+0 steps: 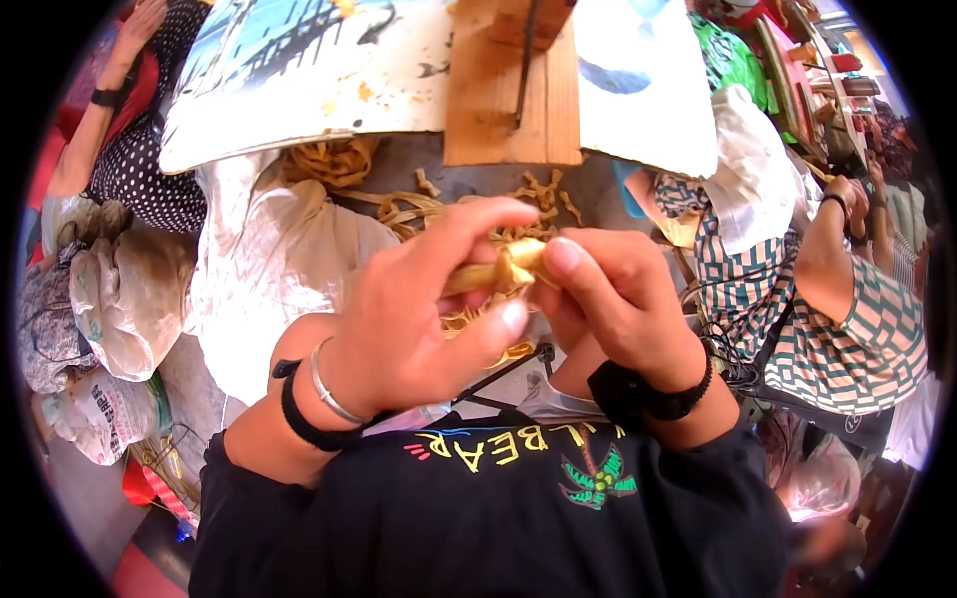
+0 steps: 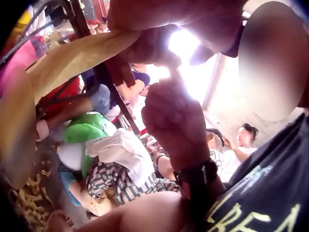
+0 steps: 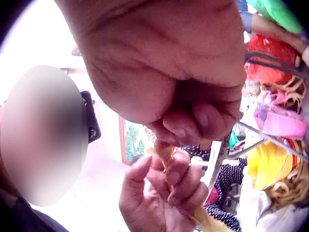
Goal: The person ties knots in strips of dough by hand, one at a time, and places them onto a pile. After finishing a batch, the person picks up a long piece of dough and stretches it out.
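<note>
A yellow-tan flat strip is folded over in a loop or knot between the two hands, above the lap. My left hand holds it, with the strip passing through the fingers and the thumb below the fold. At the other side, my right hand pinches the strip's end between thumb and fingertips. From the left hand a long length of the strip trails away in the left wrist view. The right wrist view has the right hand's curled fingers meeting the left hand's fingertips at the strip.
Ahead stands a white table with a wooden board and a metal rod on it. Below lie yellow strips and short knotted pieces. White sacks stand at the left. Another person in patterned clothes sits at the right.
</note>
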`<action>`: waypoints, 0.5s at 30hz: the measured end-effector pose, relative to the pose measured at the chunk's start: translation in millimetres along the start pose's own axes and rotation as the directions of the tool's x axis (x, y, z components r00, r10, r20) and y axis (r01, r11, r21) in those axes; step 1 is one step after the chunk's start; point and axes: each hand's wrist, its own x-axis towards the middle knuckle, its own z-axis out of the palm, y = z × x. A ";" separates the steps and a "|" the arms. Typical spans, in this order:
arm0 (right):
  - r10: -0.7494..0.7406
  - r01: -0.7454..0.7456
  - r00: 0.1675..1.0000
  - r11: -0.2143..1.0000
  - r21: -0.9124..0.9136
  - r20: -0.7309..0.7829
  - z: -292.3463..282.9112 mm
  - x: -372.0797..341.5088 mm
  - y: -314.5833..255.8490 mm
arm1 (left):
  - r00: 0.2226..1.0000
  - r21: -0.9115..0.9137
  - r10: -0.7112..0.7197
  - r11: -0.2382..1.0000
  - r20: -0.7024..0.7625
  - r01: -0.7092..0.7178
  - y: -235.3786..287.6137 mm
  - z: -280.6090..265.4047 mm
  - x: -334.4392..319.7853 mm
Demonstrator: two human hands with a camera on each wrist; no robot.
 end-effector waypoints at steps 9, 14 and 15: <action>-0.054 0.076 0.992 0.977 0.201 -0.114 3.7 11.3 1.8 | 1.000 0.034 0.009 0.999 -0.024 -0.008 -3.4 -10.3 16.5; -0.126 0.179 0.934 0.975 0.133 -0.334 -3.8 29.4 -3.4 | 0.970 0.031 0.021 0.999 -0.243 -0.014 3.0 -12.4 34.2; -0.107 0.201 0.905 0.960 0.193 -0.412 -10.7 36.3 -0.4 | 0.958 0.061 0.062 0.997 -0.279 -0.047 -2.6 -20.7 38.8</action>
